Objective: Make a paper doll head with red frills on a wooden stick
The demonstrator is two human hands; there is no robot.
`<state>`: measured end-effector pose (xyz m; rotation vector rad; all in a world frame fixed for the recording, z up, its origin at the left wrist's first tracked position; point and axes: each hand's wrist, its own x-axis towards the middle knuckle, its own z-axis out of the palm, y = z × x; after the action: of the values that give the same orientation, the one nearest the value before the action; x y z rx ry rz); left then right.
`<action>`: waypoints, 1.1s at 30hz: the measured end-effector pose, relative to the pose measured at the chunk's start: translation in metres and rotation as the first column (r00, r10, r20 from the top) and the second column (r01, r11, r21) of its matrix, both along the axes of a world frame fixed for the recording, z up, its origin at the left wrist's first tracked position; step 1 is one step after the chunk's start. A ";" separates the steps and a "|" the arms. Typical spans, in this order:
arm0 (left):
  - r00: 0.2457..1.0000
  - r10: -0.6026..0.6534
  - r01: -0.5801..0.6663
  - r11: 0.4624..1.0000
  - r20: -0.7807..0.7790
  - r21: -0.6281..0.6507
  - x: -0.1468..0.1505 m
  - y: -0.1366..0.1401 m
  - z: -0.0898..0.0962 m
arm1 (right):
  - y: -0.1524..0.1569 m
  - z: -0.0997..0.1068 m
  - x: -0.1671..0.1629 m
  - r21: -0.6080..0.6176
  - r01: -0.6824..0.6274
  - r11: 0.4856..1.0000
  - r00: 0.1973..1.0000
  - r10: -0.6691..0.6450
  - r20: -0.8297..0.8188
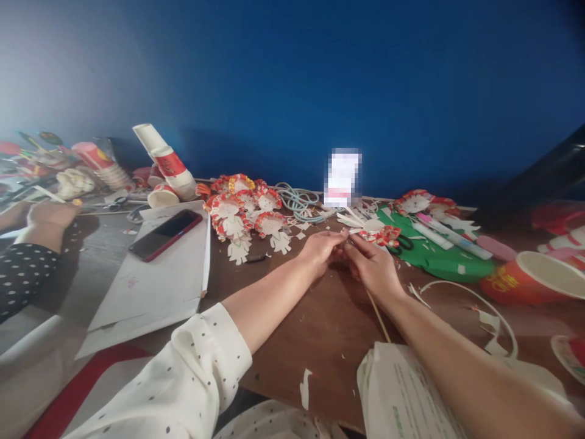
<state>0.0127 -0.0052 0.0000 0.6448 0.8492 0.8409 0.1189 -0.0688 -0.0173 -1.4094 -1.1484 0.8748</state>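
- Dotted sleeve point(210, 347) closest to us, at 7 o'clock from our hands, rolled up on our left arm.
- Paper stack point(402, 390) at 5 o'clock, partly under our right forearm; a torn scrap point(304, 389) lies at 6 to 7 o'clock on the brown table point(292, 341).
- Thin stick point(380, 318) at 5 o'clock, running from below our right hand point(377, 265) towards the stack.
- Our left hand point(319, 250) and right hand meet at the clock's centre, fingers drawn in and tips pinched on a small white piece point(354, 231). We cannot tell what, if anything, the curled lower fingers hold.
- Red-frilled figure point(386, 234) at 1 to 2 o'clock, just beyond our right fingers; we cannot tell whether it is joined to the white piece.
- Green sheet point(445, 265) at 3 o'clock, with scissors point(404, 245) at its near-left edge; a red cup point(507, 279) sits to its right.
- Phone point(167, 235) at 9 o'clock, lying on a white board point(146, 286).
- Co-worker's hand point(53, 216) farther out at 9 o'clock.
- More figures point(247, 210) piled at 10 o'clock, a coiled cable point(299, 201) at 11.
- Stacked cups point(171, 167) at 10 o'clock, farther off.
- Bright, blurred-out screen point(342, 180) at 12, before the blue wall point(292, 85).
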 end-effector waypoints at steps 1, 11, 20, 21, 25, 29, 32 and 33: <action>1.000 -0.007 0.007 1.000 0.007 -0.016 0.000 0.000 0.000 | 0.000 0.000 0.000 -0.002 0.002 1.000 1.000 -0.002 -0.012; 1.000 -0.006 0.006 1.000 0.000 -0.009 -0.002 0.001 0.000 | 0.007 0.001 0.003 -0.038 0.134 0.990 0.977 -0.138 -0.164; 0.993 -0.032 0.041 0.996 -0.113 0.081 -0.003 0.002 -0.004 | 0.007 0.002 0.002 -0.054 0.127 0.990 0.975 -0.135 -0.174; 0.993 -0.035 0.044 0.996 -0.116 0.079 -0.002 0.001 -0.004 | 0.006 0.002 0.003 -0.047 0.125 0.991 0.981 -0.131 -0.142; 0.993 -0.047 0.053 0.997 -0.104 0.064 -0.001 -0.003 -0.002 | 0.002 0.003 0.005 -0.007 0.120 0.993 0.991 -0.119 0.068; 0.990 -0.044 0.059 0.993 -0.137 0.103 0.001 -0.005 0.001 | 0.001 -0.001 0.008 0.099 0.088 0.991 0.938 -0.116 0.326; 0.985 -0.013 0.038 0.988 -0.171 0.147 0.001 -0.004 0.001 | 0.002 -0.005 0.008 0.149 0.052 0.987 0.877 -0.117 0.467; 0.984 -0.004 0.034 0.986 -0.177 0.162 0.001 -0.003 0.001 | 0.002 -0.005 0.007 0.153 0.051 0.987 0.865 -0.120 0.488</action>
<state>0.0134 -0.0085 0.0007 0.8814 0.9372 0.8513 0.1262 -0.0666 -0.0228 -1.6067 -1.4843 0.3607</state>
